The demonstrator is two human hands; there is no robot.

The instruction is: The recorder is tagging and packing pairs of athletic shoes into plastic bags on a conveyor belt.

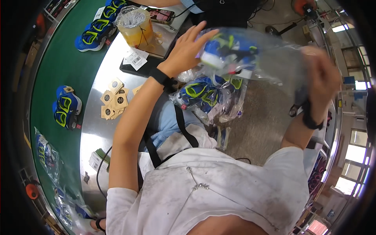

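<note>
We spread our left hand against a clear bag of blue shoes; our right hand, blurred, curls at its right end—grip unclear. The bag is raised between them, beyond nearer bagged shoes. Left, tan cards lie on the metal surface—farther left, a green belt carries shoes.

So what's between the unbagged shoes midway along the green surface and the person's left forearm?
Bare metal tabletop, then a pile of square tan tags nearer the left forearm. Head view.
</note>
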